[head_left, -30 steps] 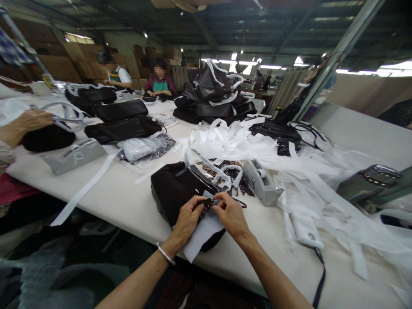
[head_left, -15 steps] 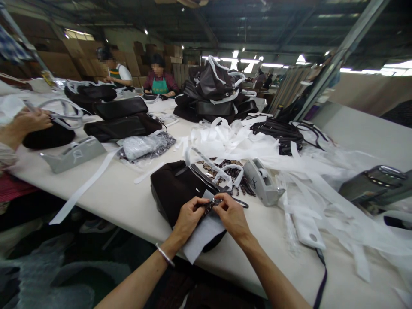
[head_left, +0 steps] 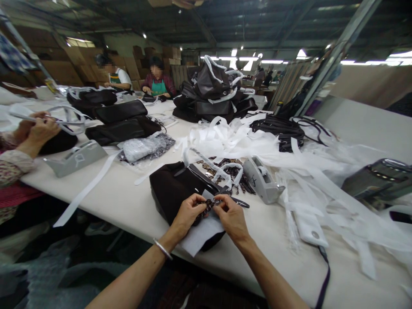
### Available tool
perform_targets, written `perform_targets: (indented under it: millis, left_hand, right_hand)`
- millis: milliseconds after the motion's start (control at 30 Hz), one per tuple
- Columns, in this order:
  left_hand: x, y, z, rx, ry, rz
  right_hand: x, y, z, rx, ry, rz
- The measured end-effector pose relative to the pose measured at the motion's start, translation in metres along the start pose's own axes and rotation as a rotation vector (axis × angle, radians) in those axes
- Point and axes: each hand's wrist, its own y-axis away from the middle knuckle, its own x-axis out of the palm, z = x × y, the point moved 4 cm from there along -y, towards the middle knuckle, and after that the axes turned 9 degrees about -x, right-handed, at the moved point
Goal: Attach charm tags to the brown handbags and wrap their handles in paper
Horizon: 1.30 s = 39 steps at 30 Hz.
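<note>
A dark handbag (head_left: 172,186) lies on its side at the table's front edge, its handles (head_left: 206,159) wrapped in white. Over its near end, my left hand (head_left: 187,215) pinches a dark chain (head_left: 208,207) between thumb and fingers. Close beside it, my right hand (head_left: 233,216) is closed in a pinch at the chain's end, on a small shiny metal piece (head_left: 218,201); the fingers partly cover it. Beneath both hands a white sheet (head_left: 201,237) rests on the bag. More chains (head_left: 223,169) lie heaped behind the bag.
Grey tape dispensers stand right (head_left: 262,180) and left (head_left: 75,156). White strips (head_left: 238,137) cover much of the table's right side, around a white corded device (head_left: 310,231). Dark bags (head_left: 209,103) are piled behind. A co-worker's hands (head_left: 43,131) work at left; two people sit farther back.
My hands stay at the chain, with the left shifted slightly and more chain showing by its fingers. The co-worker's hands at left have moved inward. The view has shifted a little.
</note>
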Motion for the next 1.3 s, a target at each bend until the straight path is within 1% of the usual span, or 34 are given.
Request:
perform_targets:
  millis: [67, 100, 167, 233, 300, 367, 467, 567, 633, 767, 867, 967, 1167, 1233, 1300]
  left_hand:
    - [0.003, -0.006, -0.010, -0.024, -0.075, 0.065]
    - [0.005, -0.009, -0.016, -0.028, -0.156, 0.115]
    - [0.008, -0.017, -0.029, -0.013, -0.389, 0.233]
    - [0.009, -0.024, -0.041, 0.037, -0.623, 0.318]
    - [0.011, -0.029, -0.051, 0.102, -0.764, 0.335]
    - [0.014, -0.032, -0.057, 0.157, -0.810, 0.318]
    - [0.017, -0.033, -0.058, 0.190, -0.790, 0.277]
    - [0.017, -0.035, -0.050, 0.165, -0.725, 0.260]
    - [0.016, -0.037, -0.043, 0.115, -0.650, 0.272]
    - [0.013, -0.042, -0.030, -0.043, -0.460, 0.332]
    - [0.013, -0.042, -0.026, -0.088, -0.383, 0.373]
    - [0.014, -0.042, -0.025, -0.101, -0.377, 0.389]
    - [0.015, -0.038, -0.026, -0.127, -0.371, 0.385]
    - [0.015, -0.039, -0.025, -0.111, -0.389, 0.385]
    - [0.015, -0.042, -0.024, -0.084, -0.416, 0.350]
  right_hand:
    - [-0.001, -0.003, -0.003, 0.038, -0.048, 0.035]
    - [-0.002, -0.005, -0.005, 0.064, -0.081, 0.060]
    - [-0.003, -0.008, -0.009, 0.129, -0.150, 0.105]
    - [-0.004, -0.009, -0.014, 0.191, -0.218, 0.136]
    - [-0.006, -0.010, -0.017, 0.228, -0.280, 0.159]
    - [-0.007, -0.009, -0.018, 0.238, -0.322, 0.172]
    - [-0.009, -0.007, -0.018, 0.239, -0.339, 0.170]
    - [-0.009, -0.005, -0.018, 0.246, -0.336, 0.154]
    - [-0.008, -0.006, -0.019, 0.255, -0.329, 0.150]
    - [-0.008, -0.007, -0.019, 0.274, -0.322, 0.169]
    - [-0.008, -0.008, -0.019, 0.301, -0.322, 0.177]
    - [-0.005, -0.009, -0.017, 0.314, -0.325, 0.159]
    - [0.000, -0.009, -0.011, 0.288, -0.287, 0.100]
    - [-0.001, -0.008, -0.010, 0.286, -0.296, 0.091]
    - [-0.002, -0.008, -0.010, 0.289, -0.313, 0.088]
